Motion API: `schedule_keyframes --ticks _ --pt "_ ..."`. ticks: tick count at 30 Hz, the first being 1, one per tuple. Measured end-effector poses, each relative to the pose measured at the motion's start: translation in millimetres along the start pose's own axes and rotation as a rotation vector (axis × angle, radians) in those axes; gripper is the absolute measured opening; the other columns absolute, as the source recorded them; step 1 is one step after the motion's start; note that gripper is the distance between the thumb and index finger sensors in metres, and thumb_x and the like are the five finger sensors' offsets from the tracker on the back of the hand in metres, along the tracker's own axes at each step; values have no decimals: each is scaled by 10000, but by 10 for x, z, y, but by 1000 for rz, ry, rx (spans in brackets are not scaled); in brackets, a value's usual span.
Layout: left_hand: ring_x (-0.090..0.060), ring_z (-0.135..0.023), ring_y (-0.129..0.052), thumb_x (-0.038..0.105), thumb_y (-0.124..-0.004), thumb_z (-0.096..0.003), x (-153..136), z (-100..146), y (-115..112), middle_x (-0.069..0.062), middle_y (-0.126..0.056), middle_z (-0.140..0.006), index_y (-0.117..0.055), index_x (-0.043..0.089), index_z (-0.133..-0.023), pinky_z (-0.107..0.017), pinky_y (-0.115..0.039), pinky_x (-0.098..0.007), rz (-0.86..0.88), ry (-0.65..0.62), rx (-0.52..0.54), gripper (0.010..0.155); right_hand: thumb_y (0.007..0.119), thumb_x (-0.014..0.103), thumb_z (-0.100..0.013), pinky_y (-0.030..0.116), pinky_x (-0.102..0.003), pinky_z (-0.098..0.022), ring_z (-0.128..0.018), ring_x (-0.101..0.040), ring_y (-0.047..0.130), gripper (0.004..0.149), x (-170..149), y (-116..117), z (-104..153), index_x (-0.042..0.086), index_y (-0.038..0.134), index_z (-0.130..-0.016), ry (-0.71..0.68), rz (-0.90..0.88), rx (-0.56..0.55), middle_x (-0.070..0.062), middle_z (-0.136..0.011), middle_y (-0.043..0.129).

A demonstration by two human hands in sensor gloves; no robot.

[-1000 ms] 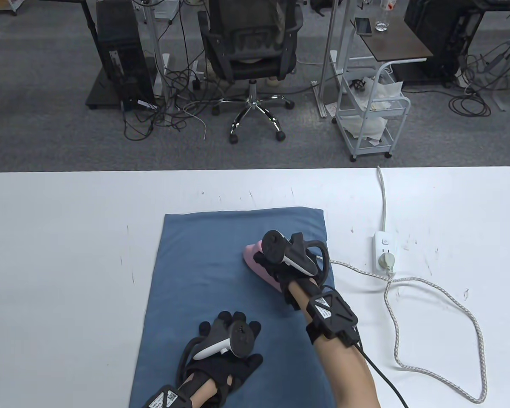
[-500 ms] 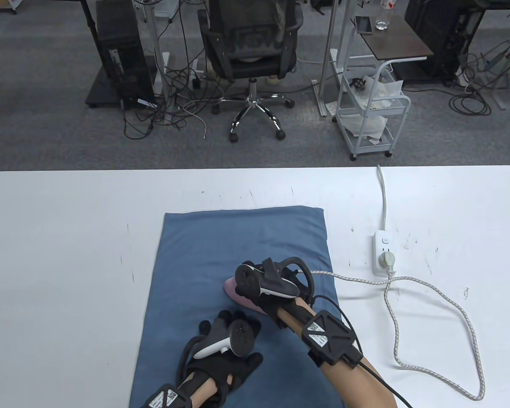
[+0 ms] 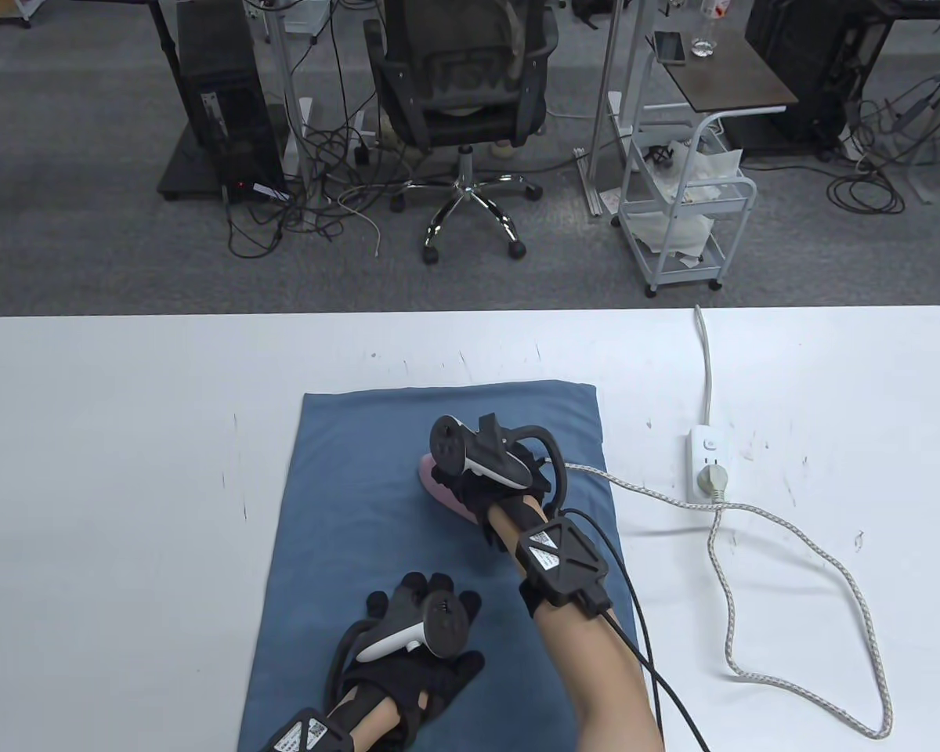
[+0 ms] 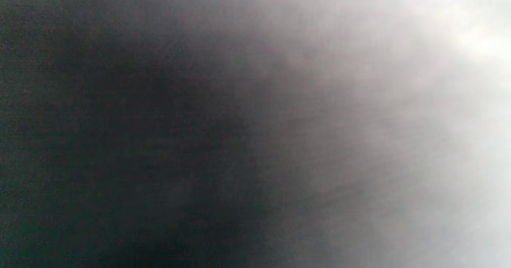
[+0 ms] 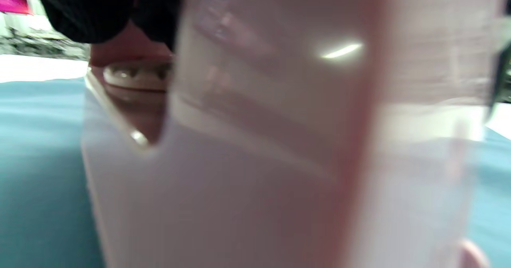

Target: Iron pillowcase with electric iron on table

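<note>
A blue pillowcase (image 3: 376, 501) lies flat on the white table (image 3: 110, 439). The right hand (image 3: 489, 478) holds the pink iron (image 3: 439, 487) tight, and the iron sits on the far right part of the pillowcase. The left hand (image 3: 415, 634) rests flat on the near part, fingers spread. The iron's cord (image 3: 791, 540) runs to a white power strip (image 3: 706, 462) on the table, to the right of the pillowcase

My left hand (image 3: 415, 638) lies flat, palm down, fingers spread and pointing away from me, forearm entering at the bottom edge. My right hand (image 3: 489, 489) reaches further forward, fingers curled down around a grip (hidden under the tracker), wrist angled left, bare forearm stretched diagonally from the lower right
</note>
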State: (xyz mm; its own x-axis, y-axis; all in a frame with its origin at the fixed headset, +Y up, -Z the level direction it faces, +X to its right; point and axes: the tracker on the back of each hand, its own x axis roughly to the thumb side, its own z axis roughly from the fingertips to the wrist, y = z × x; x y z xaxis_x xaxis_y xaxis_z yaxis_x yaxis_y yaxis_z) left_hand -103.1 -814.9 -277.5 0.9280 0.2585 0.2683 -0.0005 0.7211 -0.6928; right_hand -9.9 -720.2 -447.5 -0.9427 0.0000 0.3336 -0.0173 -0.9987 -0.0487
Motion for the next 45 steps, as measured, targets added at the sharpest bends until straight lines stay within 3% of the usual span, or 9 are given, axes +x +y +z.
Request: schedule_keyframes --ticks 5,9,12,18,22,26,31,38,45 --pt "-346 -894 358 644 -350 -478 -2 0 4 14 359 -982 184 416 -961 -581 143 -698 0 0 0 756 741 560 -433 921 -366 -371 -262 -76 968 649 232 -32 369 159 716 -943 -183 32 20 84 -453 953" --pt "-345 -895 356 644 -350 -478 -2 0 5 9 349 -987 184 414 -963 -581 143 -698 0 0 0 757 719 569 -438 923 -357 -383 -277 -63 966 654 332 16 445 167 695 -954 -239 70 23 97 -464 942" --pt "-345 -894 357 644 -350 -477 -2 0 6 13 354 -984 184 416 -961 -581 143 -698 0 0 -1 756 735 558 -436 918 -366 -377 -266 -75 961 657 354 43 340 151 706 -950 -200 34 3 85 -453 938" --pt "-346 -893 358 644 -351 -478 -5 -2 7 14 359 -981 184 417 -961 -580 143 -698 1 -1 -1 756 726 560 -444 910 -369 -388 -279 -74 951 667 259 83 -211 148 682 -966 -20 33 5 86 -463 923" --pt "-346 -892 358 644 -352 -477 -5 -3 7 14 359 -981 183 416 -961 -579 144 -698 1 -2 -2 757 726 556 -448 907 -368 -391 -282 -77 947 662 216 93 -371 150 675 -968 25 24 19 86 -469 918" --pt "-347 -893 357 644 -351 -477 -3 -1 5 12 359 -981 184 416 -962 -580 144 -698 0 -2 -1 757 739 550 -444 911 -367 -381 -272 -78 953 646 183 66 -366 158 692 -955 3 -30 57 86 -459 934" --pt "-346 -893 358 644 -352 -477 -1 1 4 14 359 -981 183 417 -961 -579 144 -699 1 -2 -1 756 747 548 -436 919 -368 -366 -259 -80 962 645 281 -1 -27 151 710 -943 -168 -119 -7 83 -449 947" --pt "-346 -902 344 645 -348 -477 -1 1 4 -2 339 -990 191 414 -959 -582 146 -697 -2 -1 -1 759 743 548 -437 914 -371 -385 -276 -82 961 643 617 39 340 167 704 -952 -366 11 37 83 -463 942" --pt "-345 -894 359 645 -347 -477 2 7 8 17 360 -979 189 416 -959 -582 144 -698 -3 1 -1 757 733 553 -441 913 -367 -388 -277 -75 954 654 826 80 -122 162 690 -964 -260 14 12 88 -458 930"
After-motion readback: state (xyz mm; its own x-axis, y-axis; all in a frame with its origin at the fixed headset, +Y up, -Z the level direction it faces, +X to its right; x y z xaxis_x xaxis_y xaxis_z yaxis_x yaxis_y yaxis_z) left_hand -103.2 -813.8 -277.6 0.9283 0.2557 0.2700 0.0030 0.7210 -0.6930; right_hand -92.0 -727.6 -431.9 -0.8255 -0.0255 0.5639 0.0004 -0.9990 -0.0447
